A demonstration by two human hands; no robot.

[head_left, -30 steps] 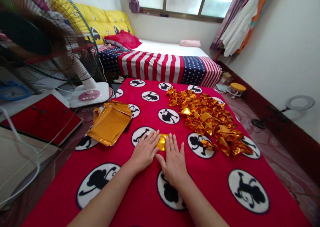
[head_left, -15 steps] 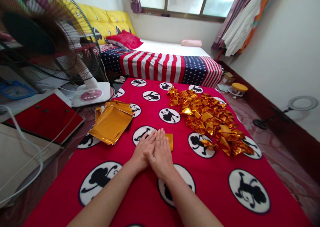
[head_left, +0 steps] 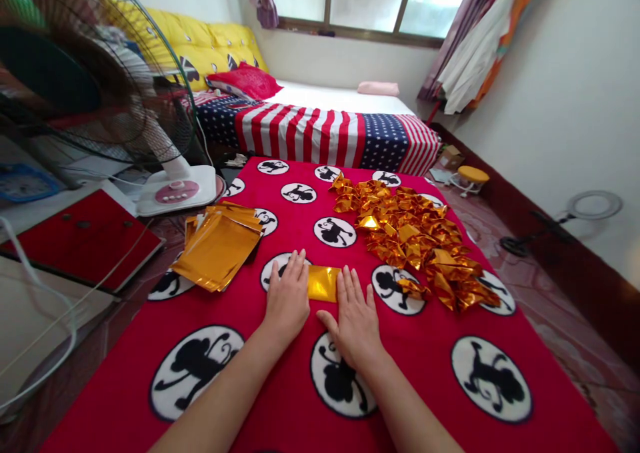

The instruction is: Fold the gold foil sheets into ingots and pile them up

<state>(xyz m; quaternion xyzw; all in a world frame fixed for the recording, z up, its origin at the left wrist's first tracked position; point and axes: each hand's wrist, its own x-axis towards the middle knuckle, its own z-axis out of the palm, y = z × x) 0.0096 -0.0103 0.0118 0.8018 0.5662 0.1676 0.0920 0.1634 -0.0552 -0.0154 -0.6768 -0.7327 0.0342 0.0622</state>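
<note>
A small folded gold foil piece (head_left: 323, 284) lies flat on the red cloth (head_left: 260, 400) between my hands. My left hand (head_left: 289, 296) rests palm down at its left edge, fingers stretched out. On the other side, my right hand (head_left: 356, 313) lies flat with its fingertips at the foil's right edge and its thumb apart. A stack of gold foil sheets (head_left: 217, 250) is to the left. Many crumpled or folded gold foil pieces (head_left: 410, 233) form a pile to the right.
A white-based fan (head_left: 177, 188) stands at the left, beside a red panel (head_left: 95, 240). Behind the cloth is a bed with a striped, starred cover (head_left: 310, 133). A yellow stool (head_left: 473, 174) and a ring-shaped stand (head_left: 595, 204) are on the right floor.
My hands were together over the foil and have moved apart to its two sides, uncovering it. The view has shifted slightly.
</note>
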